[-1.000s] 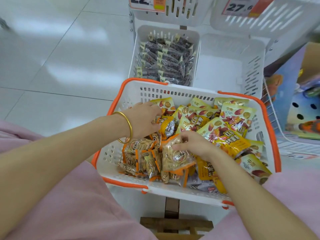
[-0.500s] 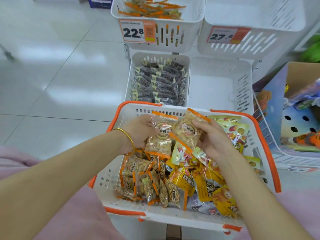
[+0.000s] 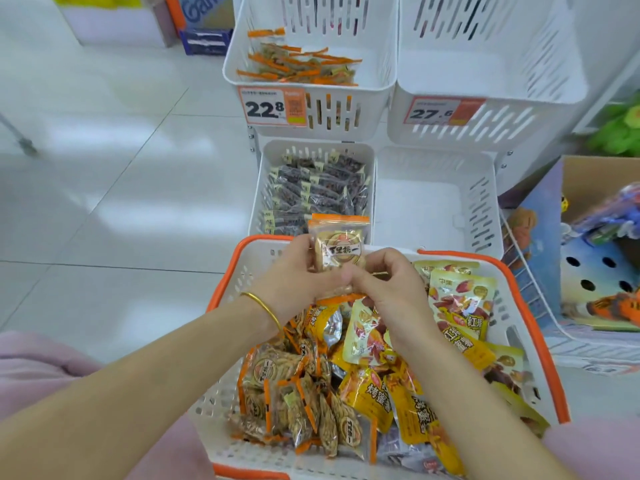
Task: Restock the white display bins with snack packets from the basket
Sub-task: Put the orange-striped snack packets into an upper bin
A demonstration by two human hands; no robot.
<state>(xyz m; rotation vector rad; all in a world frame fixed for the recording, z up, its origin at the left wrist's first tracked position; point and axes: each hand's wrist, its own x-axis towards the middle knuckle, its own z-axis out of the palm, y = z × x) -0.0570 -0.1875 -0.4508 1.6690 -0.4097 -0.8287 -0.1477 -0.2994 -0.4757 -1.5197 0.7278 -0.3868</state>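
White slotted plastic display bins (image 3: 485, 129) stand in two tiers. The upper left bin (image 3: 346, 116) holds a few orange-edged clear packets (image 3: 298, 65). The lower left bin (image 3: 311, 145) is packed with rows of dark packets (image 3: 315, 192).

Just in front of the lower tier sits a white plastic basket with an orange rim (image 3: 224, 275). It is heaped with clear, orange-trimmed snack packets (image 3: 298, 403) on its left and yellow foil snack packets (image 3: 460, 299) on its right.

The left hand (image 3: 298, 282) and right hand (image 3: 391, 289) meet above the basket's far edge, thumbs touching. The fingers of both curl round the lower part of a clear snack packet with an orange top strip and round label (image 3: 341, 247). It is held upright, with a second packet seemingly stacked behind it.

A thin gold bangle (image 3: 263, 306) circles the left wrist.
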